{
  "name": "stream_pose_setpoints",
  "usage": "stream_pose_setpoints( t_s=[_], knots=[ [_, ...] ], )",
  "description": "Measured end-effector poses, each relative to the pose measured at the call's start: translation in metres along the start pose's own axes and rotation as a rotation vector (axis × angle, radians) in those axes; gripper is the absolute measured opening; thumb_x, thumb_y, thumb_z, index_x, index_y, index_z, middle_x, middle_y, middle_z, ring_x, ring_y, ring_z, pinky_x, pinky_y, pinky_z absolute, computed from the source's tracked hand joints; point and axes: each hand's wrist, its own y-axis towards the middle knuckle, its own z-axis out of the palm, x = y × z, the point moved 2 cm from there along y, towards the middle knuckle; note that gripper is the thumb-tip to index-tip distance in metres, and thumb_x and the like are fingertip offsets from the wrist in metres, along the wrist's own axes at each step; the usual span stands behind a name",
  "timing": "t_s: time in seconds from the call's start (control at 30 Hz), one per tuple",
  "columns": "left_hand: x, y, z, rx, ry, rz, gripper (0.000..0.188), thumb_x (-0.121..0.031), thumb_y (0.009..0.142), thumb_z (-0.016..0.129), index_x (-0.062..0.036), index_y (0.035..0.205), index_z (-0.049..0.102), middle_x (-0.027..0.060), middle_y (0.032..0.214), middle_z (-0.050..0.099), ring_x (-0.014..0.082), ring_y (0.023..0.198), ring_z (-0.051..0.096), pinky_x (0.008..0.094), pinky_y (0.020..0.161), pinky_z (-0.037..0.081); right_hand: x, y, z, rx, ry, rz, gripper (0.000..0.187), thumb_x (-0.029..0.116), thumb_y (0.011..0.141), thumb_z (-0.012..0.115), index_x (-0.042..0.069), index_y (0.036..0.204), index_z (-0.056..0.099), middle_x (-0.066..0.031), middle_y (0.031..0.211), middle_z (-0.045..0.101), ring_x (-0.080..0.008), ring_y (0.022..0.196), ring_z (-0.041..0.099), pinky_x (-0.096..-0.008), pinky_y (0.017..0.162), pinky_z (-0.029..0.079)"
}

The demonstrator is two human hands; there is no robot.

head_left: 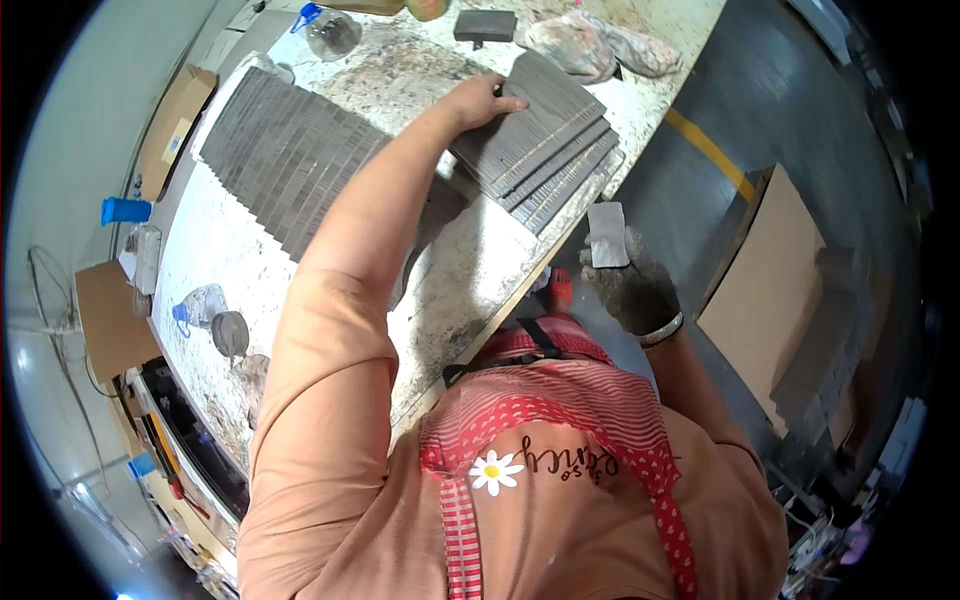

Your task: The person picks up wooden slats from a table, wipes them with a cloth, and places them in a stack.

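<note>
Pinched in gloved right hand [632,285]: small grey plate [607,236] (off bench edge, at 3 o'clock). Left hand [487,100] flat, fingers spread, on fanned grey plate stack [545,145] at 12 o'clock. Best kept pressing evenly, so stack holds square on speckled bench [400,70].

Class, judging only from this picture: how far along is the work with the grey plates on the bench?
Done: a long fanned row of plates lies on the bench. In hand: the right hand holds one grey plate, and the left hand rests on the stacked plates. Left: that stack remains thick.
</note>
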Motion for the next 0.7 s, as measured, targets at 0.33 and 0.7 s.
stream_pose_setpoints(
  t_s=[0.33,0.7],
  knots=[
    [0.036,0.030,0.017,-0.163,0.045,0.052,0.047,-0.045,0.086,0.063,-0.0115,0.118,0.066,0.0181,0.118,0.064,0.0352,0.113,0.059,0.0426,0.096,0.046,-0.003,0.033,-0.003,0.157,1.399,0.345,0.047,0.038,0.101,0.045,0.002,0.130,0.046,-0.0143,0.109,0.061,-0.0276,0.097,0.062,-0.0382,0.077,0.055],
    [-0.034,-0.196,0.016,-0.729,-0.019,0.331,0.025,-0.015,0.087,0.060,-0.0083,0.111,0.058,0.0132,0.093,0.057,0.0340,0.087,0.058,0.0438,0.074,0.049,0.072,0.130,0.002,0.643,1.478,0.286,0.048,0.037,0.101,0.046,0.005,0.136,0.047,-0.0154,0.127,0.059,-0.0328,0.104,0.059,-0.0440,0.084,0.052]
  ],
)
